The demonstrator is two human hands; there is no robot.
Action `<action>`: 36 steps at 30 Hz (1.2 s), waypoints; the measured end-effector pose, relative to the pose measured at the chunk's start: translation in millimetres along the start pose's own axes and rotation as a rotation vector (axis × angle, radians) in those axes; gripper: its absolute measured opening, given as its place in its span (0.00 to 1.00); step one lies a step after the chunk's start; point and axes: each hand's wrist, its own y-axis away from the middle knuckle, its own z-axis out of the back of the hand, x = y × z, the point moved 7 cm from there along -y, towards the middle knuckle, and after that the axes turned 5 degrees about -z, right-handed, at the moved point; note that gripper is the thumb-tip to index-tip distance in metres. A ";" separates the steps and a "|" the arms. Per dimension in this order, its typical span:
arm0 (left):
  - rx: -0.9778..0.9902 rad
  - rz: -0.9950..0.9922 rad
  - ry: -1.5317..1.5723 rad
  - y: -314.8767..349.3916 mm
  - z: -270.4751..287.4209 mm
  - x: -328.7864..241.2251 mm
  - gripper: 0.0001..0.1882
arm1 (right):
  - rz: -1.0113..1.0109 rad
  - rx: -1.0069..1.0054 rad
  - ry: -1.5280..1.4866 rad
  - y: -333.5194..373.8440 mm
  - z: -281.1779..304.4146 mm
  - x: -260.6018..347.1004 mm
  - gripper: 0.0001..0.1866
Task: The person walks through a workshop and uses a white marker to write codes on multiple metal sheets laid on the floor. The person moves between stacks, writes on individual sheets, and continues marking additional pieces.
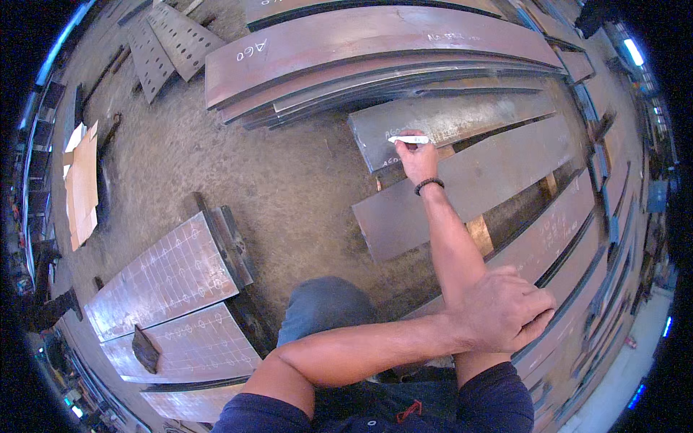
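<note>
My right hand [416, 160], a dark bead bracelet at its wrist, grips a white marker pen [414, 139]. The pen lies low over the left end of a grey steel plate [480, 119] bearing white handwritten marks. My left forearm crosses over my right one. There my left hand [504, 309] rests, its fingers curled in a loose fist with nothing visible in them. Just nearer than the marked plate lies another flat steel plate [393, 216], partly covered by my right forearm.
Stacked long steel plates [375, 43] lie beyond my right hand. Perforated plates [173, 40] are at far left, near flattened cardboard [81, 184]. Plates with chalked grids [166, 267] lie at lower left. More plates [548, 231] fill the right side. My knee [325, 307] is bent below.
</note>
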 end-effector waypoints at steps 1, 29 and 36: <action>-0.005 0.001 0.015 -1.8 3.3 -0.8 0.06 | -0.007 0.003 0.016 -3.7 -2.7 1.4 0.11; 0.025 0.079 0.098 0.8 4.3 0.5 0.05 | -0.112 -0.149 -0.035 -14.7 21.0 -15.1 0.07; 0.046 0.105 0.104 2.6 2.3 6.2 0.05 | -0.189 -0.133 -0.014 -18.6 27.9 -43.1 0.07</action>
